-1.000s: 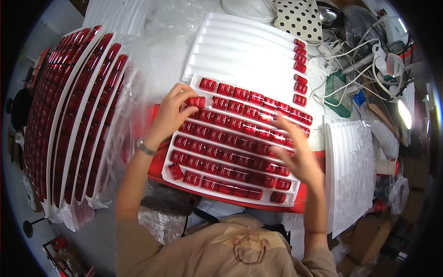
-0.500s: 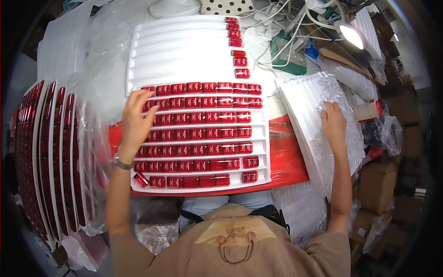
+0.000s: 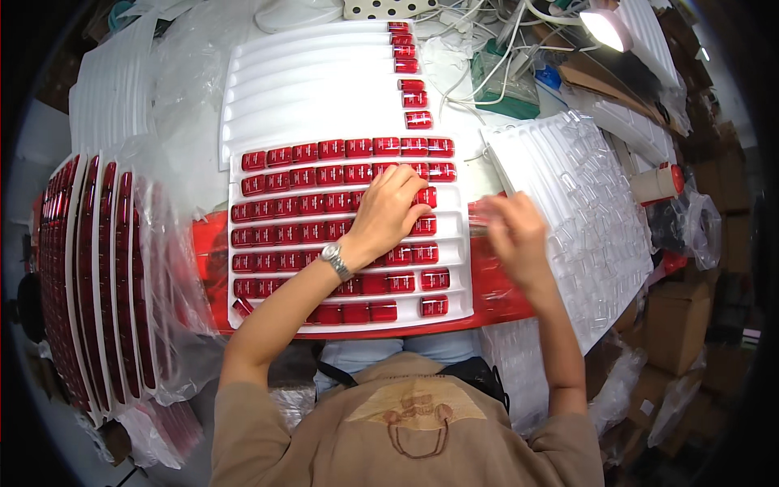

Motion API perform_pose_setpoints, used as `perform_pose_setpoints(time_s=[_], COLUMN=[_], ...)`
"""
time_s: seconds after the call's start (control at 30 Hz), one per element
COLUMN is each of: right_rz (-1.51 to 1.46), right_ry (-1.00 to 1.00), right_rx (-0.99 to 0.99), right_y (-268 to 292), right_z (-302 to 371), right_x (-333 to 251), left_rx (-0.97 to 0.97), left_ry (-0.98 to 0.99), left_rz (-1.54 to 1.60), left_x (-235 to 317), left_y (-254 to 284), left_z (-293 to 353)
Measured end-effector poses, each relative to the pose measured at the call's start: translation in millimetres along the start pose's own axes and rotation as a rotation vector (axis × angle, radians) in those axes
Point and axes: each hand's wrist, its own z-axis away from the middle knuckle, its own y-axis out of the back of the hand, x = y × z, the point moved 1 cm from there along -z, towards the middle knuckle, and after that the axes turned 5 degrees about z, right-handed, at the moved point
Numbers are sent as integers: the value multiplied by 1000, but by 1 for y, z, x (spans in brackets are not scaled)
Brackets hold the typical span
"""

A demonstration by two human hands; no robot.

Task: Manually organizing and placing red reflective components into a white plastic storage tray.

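Because grooved tray (image 3: pixel 453 253) aligns red cylinders (image 3: pixel 331 148), left hand (image 3: pixel 389 204) curls near row end, right hand (image 3: pixel 519 237) blurred; both grips: cannot tell.

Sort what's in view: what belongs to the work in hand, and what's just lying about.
Seems part of the work:
- red containers, under the left hand
- near white tray holding them
- probably the small clear pieces, beyond the blurred right hand

Seems just lying about:
- polka-dot item
- green box
- cardboard box
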Motion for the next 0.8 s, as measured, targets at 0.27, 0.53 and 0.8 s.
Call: perform_pose_setpoints(time_s=[0.27,0.53,0.8], right_rz=[-332,-600,-684], right_ry=[-457,-416,-368], right_rx=[-314,340,-65], right_y=[-13,-52,-40], right_z=[-3,-1,16], right_x=[-1,-37,-4], left_rx=[28,268,229], left_ry=[306,290,250], left_rz=[303,349,246], left_x=[32,51,34], left_y=[35,1,12], left_z=[25,35,23])
